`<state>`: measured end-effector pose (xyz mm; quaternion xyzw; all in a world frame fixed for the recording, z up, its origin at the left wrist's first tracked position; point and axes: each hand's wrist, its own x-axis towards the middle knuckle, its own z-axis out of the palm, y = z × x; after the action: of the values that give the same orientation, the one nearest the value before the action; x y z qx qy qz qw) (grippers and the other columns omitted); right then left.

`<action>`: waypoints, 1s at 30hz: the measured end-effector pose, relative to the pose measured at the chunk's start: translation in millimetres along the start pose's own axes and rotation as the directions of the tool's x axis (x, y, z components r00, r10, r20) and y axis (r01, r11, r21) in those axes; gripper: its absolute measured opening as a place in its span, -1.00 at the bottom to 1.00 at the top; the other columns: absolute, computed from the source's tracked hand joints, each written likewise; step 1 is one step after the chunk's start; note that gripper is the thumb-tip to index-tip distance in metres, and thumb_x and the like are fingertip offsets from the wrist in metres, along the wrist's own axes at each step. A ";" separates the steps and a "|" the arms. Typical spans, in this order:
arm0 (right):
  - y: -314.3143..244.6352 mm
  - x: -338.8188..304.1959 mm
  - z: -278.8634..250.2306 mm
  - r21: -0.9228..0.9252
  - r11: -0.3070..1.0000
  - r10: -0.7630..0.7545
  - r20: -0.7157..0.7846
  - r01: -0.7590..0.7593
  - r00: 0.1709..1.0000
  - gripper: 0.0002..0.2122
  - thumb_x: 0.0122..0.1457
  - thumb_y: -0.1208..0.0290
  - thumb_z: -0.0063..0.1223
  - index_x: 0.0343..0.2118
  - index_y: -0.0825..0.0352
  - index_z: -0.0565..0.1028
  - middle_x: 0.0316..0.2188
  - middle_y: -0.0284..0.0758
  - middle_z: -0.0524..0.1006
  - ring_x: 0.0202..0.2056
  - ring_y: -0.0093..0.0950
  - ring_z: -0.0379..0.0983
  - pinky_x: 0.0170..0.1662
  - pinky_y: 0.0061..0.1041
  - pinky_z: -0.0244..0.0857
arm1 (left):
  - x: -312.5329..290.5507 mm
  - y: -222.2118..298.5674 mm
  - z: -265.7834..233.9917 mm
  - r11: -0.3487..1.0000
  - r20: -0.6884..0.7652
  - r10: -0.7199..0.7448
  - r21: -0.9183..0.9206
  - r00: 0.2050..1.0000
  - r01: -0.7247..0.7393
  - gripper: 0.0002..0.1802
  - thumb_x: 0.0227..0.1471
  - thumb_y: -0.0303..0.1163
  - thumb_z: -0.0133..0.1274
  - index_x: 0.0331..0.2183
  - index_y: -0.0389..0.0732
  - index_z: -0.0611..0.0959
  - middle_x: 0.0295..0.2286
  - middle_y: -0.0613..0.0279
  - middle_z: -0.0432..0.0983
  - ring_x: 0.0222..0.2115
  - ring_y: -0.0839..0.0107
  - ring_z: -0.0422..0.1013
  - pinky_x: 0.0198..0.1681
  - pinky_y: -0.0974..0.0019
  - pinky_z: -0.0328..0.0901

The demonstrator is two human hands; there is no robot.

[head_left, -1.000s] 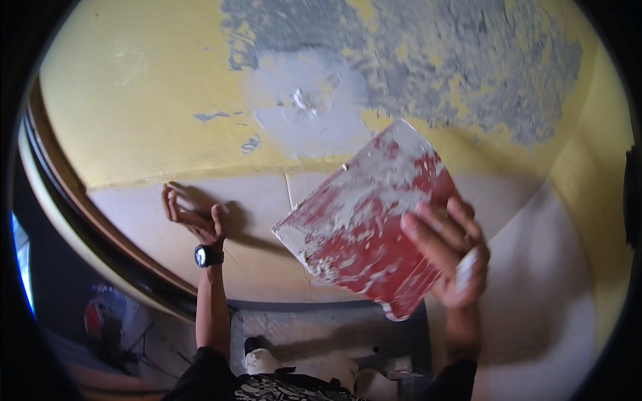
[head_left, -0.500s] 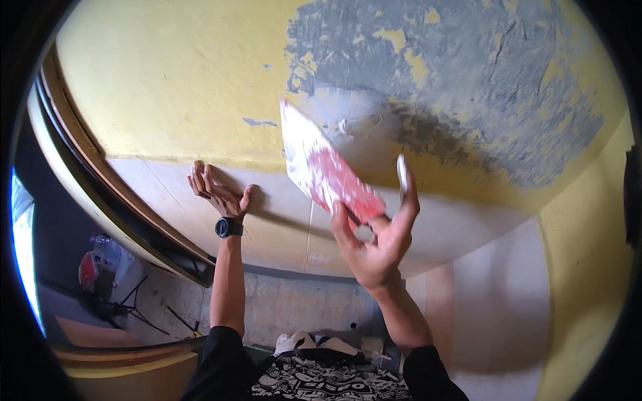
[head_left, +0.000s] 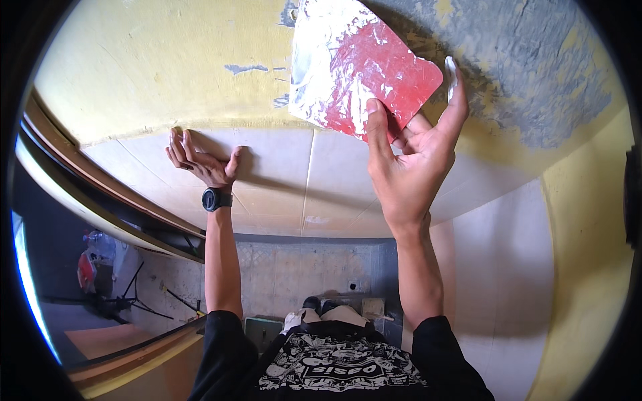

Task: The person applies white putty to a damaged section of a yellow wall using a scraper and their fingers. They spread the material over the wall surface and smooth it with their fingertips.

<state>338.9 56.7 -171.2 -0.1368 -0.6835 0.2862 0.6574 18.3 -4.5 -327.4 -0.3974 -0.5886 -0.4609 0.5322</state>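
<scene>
My right hand (head_left: 416,175) holds a red putty spreader (head_left: 394,70) by its lower edge, thumb on the near face and fingers behind. White putty is smeared over the spreader's left and upper part. A raised fingertip of that hand also carries white putty. Behind the spreader is the yellow wall (head_left: 180,63), with a rough grey patch (head_left: 535,73) at the upper right, partly hidden by the spreader. Lower left, my left hand (head_left: 206,164) rests with fingers apart on the pale wall tiles (head_left: 274,157), just below the yellow paint. It holds nothing.
A wooden door frame (head_left: 114,180) curves along the left side. Beyond it, a black tripod stand (head_left: 127,301) and a plastic bottle (head_left: 100,244) are on the lower left. Below lies the tiled floor (head_left: 274,274). Another yellow wall (head_left: 588,247) closes the right side.
My right hand has moved up and to the right, and the spreader has turned its broad red face into view. The left hand keeps its place on the tiles while the view shifts.
</scene>
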 end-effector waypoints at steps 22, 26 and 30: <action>-31.2 6.6 -50.0 0.048 0.999 -0.020 0.051 0.017 0.999 -0.27 0.22 0.70 0.12 0.39 0.36 -0.01 -0.07 -0.02 0.60 -0.20 -0.48 0.61 -0.36 -0.70 0.47 | -0.4 5.1 -1.4 1.000 0.008 -0.008 -0.016 1.000 0.008 0.23 -0.13 0.53 0.11 0.29 -0.20 0.24 0.29 -0.15 0.06 0.31 -0.14 -0.07 0.33 -0.36 -0.23; -22.9 25.0 -7.3 0.013 0.999 -0.042 0.164 0.040 0.986 -0.30 0.23 0.69 0.11 0.37 0.35 0.01 -0.08 0.02 0.61 -0.24 -0.44 0.64 -0.34 -0.65 0.54 | -0.5 5.3 -3.2 1.000 0.005 -0.007 -0.018 1.000 0.007 0.21 -0.12 0.52 0.11 0.29 -0.20 0.24 0.29 -0.15 0.05 0.31 -0.13 -0.06 0.33 -0.35 -0.23; -32.0 42.7 -31.3 -0.174 0.982 0.092 0.125 -0.069 0.988 -0.19 0.15 0.79 0.09 0.39 0.46 -0.13 -0.18 0.08 0.61 -0.18 -0.22 0.67 -0.16 -0.45 0.50 | 1.0 7.9 -5.4 1.000 -0.006 0.002 0.006 1.000 -0.002 0.15 -0.01 0.48 0.05 0.27 -0.27 0.24 0.25 -0.18 0.12 0.29 -0.11 -0.02 0.33 -0.29 -0.16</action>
<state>371.3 61.8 -118.9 -0.2006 -0.7414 0.2619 0.5843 27.2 -7.6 -325.3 -0.3950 -0.5879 -0.4597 0.5357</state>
